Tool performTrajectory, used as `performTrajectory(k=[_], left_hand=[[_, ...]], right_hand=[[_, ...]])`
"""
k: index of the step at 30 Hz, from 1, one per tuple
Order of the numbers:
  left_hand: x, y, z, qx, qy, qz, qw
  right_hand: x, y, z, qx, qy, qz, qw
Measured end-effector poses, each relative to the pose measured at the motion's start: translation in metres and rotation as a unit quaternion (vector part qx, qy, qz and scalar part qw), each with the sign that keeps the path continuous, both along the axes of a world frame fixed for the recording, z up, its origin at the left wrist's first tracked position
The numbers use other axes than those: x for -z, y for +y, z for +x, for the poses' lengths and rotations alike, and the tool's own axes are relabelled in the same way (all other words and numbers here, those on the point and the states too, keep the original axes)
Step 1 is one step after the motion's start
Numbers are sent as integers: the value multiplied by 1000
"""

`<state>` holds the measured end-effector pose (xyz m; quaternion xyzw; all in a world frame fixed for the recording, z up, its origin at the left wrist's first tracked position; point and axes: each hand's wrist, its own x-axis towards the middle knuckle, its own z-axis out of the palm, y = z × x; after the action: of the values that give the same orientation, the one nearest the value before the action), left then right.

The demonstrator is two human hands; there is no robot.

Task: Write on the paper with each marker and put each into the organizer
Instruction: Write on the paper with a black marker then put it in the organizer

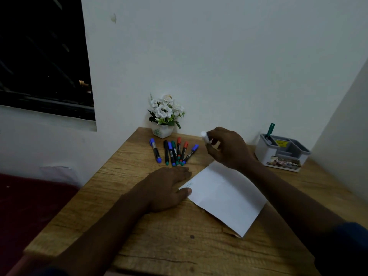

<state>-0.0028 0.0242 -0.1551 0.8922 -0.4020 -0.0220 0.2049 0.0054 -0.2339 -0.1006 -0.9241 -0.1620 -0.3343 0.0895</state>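
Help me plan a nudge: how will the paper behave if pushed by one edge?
The paper looks like a thin single sheet, so it would probably buckle rather than move stiffly. It lies on the wooden table, so it likely slides easily; the left hand resting on its corner probably pins it. The right hand holds a white-ended object above the table.

On the tan, wood-grained table (pixel 151 232) we recorded white paper (pixel 225 196); at its 11 o'clock, black markers (pixel 173 152) capped blue, green, red; at 12 o'clock, a white-ended marker (pixel 204 136); at 2 o'clock, a white-and-grey organizer (pixel 278 154) with a green marker (pixel 270 129).
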Motion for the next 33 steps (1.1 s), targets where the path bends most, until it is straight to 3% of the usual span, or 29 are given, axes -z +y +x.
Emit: performTrajectory(k=[2,3,5,7,9,13,23,28,33], left_hand=[[1,2,2,-15,7,-26,1000],[0,2,2,-22,7,-38,999],[-1,2,1,-36,2,-59,998],[-4,2,-2,-53,-11,-97,994],[-6,3,-7,-61,-38,-147,987],[-9,2,-13,-38,-97,-197,975],[-9,-7,-11,-24,-90,-283,955],[-11,-19,-11,-14,-57,-296,953],[-8,-17,-8,-9,3,-304,952]], right_hand=[[4,9,-21,-5,24,224,974],[6,16,-31,-18,54,342,938],[14,27,-48,-59,131,537,831],[25,33,-58,-93,186,635,744],[33,34,-61,-121,225,656,710],[33,32,-61,-163,284,621,712],[40,35,-57,-161,301,547,764],[36,34,-57,-163,316,577,735],[38,34,-57,-166,322,578,731]])
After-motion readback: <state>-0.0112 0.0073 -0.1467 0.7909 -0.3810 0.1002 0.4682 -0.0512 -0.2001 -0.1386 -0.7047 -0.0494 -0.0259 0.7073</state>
